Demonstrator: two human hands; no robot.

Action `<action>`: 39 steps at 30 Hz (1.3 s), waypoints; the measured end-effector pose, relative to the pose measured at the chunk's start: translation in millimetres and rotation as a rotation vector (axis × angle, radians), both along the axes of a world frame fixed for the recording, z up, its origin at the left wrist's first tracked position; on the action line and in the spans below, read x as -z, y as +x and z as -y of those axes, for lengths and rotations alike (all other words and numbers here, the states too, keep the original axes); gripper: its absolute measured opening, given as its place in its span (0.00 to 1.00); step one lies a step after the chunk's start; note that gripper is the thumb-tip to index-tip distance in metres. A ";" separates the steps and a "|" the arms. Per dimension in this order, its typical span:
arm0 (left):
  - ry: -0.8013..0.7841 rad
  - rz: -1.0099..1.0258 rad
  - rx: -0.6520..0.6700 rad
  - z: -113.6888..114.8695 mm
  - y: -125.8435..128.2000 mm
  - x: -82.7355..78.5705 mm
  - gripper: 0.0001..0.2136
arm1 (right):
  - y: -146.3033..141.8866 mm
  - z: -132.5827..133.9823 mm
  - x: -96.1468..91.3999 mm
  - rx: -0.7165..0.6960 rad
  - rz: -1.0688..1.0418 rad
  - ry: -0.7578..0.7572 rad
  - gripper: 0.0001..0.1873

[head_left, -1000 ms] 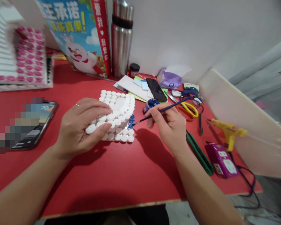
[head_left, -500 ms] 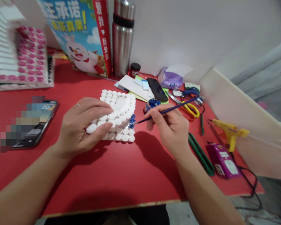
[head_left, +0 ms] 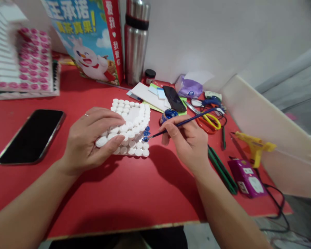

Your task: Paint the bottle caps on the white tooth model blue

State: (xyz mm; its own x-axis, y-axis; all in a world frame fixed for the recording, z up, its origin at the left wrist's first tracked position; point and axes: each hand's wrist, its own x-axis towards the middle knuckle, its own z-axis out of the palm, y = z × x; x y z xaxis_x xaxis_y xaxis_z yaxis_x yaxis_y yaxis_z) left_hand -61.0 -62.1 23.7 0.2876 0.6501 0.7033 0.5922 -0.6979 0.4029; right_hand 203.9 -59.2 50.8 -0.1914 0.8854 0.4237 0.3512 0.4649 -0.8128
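My left hand point(head_left: 93, 140) is closed on a white craft piece point(head_left: 133, 116) covered in rows of small round white discs. Thumb and fingers grip its raised, curved section near the left side. Between the thumb and fingers of my right hand point(head_left: 185, 143) is a slim blue paintbrush point(head_left: 189, 120). Its tip touches one of several discs coated in blue paint point(head_left: 146, 133) on the right edge of the piece. Just behind the right fingers stands a small jar of blue paint point(head_left: 168, 115), partly hidden by them.
A phone point(head_left: 32, 136) lies at left, below a pink-and-white disc-covered craft point(head_left: 35, 69). Behind are a printed bag point(head_left: 93, 45) and a steel bottle point(head_left: 136, 52). Scissors point(head_left: 211, 121), a green cutter point(head_left: 223, 169), a purple box point(head_left: 247, 178) and a yellow glue gun point(head_left: 255, 147) sit right.
The phone's screen has gone from lit to dark. My right hand and the brush have shifted very slightly; the left hand and the craft piece stay in place.
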 end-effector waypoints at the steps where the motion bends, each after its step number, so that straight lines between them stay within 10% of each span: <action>1: 0.003 0.004 0.001 -0.2 0.0 0.3 0.09 | -0.1 0.1 0.1 0.001 -0.009 0.000 0.11; 39: -0.010 -0.018 0.002 0.4 -1.3 -1.7 0.09 | 7.1 -2.9 -0.8 0.079 0.036 0.014 0.12</action>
State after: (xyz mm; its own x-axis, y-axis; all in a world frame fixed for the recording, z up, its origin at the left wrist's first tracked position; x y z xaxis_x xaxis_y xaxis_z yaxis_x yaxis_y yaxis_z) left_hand -62.3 -62.5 25.4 0.3018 0.6561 0.6917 0.5977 -0.6954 0.3989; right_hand 211.0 -56.3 51.6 -0.1366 0.8925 0.4299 0.4165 0.4455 -0.7925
